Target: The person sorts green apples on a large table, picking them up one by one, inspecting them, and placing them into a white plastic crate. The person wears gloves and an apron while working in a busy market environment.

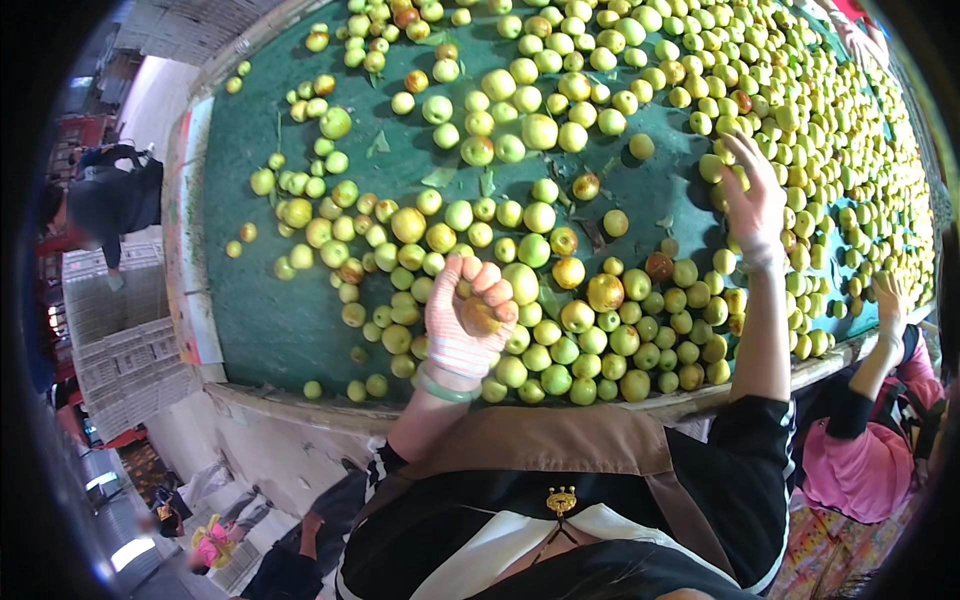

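On a green sorting table lie many small green and yellow-green jujube fruits (577, 315), some with brown-red patches. My left hand (471, 315), in a striped fingerless glove with a green bangle at the wrist, is curled palm up around a yellow-brown fruit (480, 315) near the front edge. Farther right, my right hand (752, 187) reaches out with spread fingers at the border of the dense fruit pile (817, 142), touching or just beside a green fruit (712, 168). Whether it grips any fruit cannot be told.
A wooden rim (300, 409) bounds the table in front. At right, a co-worker in pink (855, 469) reaches onto the table; another person's hands show at the far top right. Stacked pale plastic crates (124, 330) stand at left, with other people nearby. Leaves lie among the fruits.
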Action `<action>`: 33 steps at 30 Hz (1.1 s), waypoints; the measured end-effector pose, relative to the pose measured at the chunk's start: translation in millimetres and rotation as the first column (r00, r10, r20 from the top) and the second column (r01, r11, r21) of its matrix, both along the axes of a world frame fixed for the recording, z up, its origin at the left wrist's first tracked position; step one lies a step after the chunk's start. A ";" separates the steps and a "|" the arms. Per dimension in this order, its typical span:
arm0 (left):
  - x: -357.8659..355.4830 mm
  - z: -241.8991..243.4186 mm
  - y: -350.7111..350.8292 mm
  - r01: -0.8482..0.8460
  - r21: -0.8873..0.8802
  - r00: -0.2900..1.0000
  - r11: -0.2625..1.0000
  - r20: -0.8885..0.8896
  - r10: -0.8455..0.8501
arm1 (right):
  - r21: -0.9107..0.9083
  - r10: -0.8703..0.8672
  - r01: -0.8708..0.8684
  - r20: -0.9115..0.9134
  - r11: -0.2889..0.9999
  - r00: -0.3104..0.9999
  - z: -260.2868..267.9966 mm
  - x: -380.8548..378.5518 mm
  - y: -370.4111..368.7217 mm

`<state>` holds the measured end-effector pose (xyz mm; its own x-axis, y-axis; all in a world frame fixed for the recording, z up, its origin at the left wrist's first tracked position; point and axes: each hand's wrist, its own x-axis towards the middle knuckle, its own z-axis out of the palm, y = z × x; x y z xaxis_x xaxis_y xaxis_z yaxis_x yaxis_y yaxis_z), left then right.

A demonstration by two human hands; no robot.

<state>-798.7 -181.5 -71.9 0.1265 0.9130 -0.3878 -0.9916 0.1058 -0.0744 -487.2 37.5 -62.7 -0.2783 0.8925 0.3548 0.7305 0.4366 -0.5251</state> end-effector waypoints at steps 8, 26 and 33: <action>-7.8 0.1 0.7 -0.032 -0.113 0.999 0.993 0.035 0.036 | 0.170 0.187 -0.231 0.243 0.958 0.952 -41.0 -176.9 71.7; -20.7 0.0 -14.9 -0.092 -0.118 0.994 0.989 -0.072 0.084 | -0.104 0.173 -0.140 0.479 0.985 0.861 -45.3 -206.5 94.5; -13.6 4.5 -13.8 -0.202 0.096 0.979 0.975 -0.022 0.205 | -0.373 0.602 -0.688 -0.333 0.622 0.725 27.7 -198.2 -41.3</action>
